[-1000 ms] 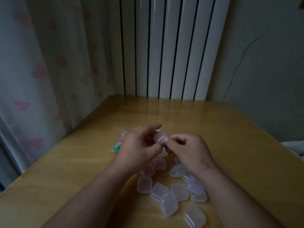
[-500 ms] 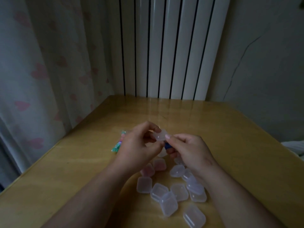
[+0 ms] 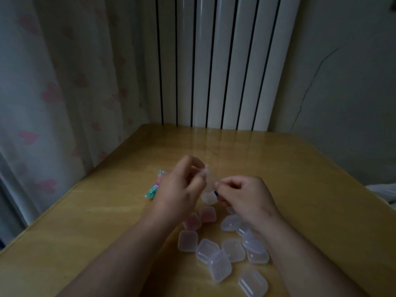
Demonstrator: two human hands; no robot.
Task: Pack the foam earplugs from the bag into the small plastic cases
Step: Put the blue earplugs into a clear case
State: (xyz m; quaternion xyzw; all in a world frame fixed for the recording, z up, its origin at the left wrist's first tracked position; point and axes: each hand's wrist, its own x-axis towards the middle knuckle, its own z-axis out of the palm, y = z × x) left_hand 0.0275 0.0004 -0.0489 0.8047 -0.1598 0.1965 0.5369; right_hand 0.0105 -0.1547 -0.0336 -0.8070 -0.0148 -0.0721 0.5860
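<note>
My left hand [image 3: 180,187] and my right hand [image 3: 242,198] meet above the wooden table [image 3: 107,221] and hold one small clear plastic case [image 3: 209,179] between their fingertips. The case is blurred, and whether its lid is up I cannot tell. A bit of a blue earplug [image 3: 216,192] shows under my right fingers. The bag of earplugs [image 3: 154,187], with green and pink pieces, lies left of my left hand. Several clear cases [image 3: 218,254] lie scattered near my wrists. Two cases with pink inside [image 3: 206,214] sit below my hands.
A white radiator [image 3: 214,61] stands behind the table's far edge. A curtain with pink hearts [image 3: 53,93] hangs along the left edge. A wall with a crack [image 3: 342,93] is on the right.
My left hand's fingers have lifted slightly and the held case has shifted between my fingertips. The blue earplug has come into view under my right hand.
</note>
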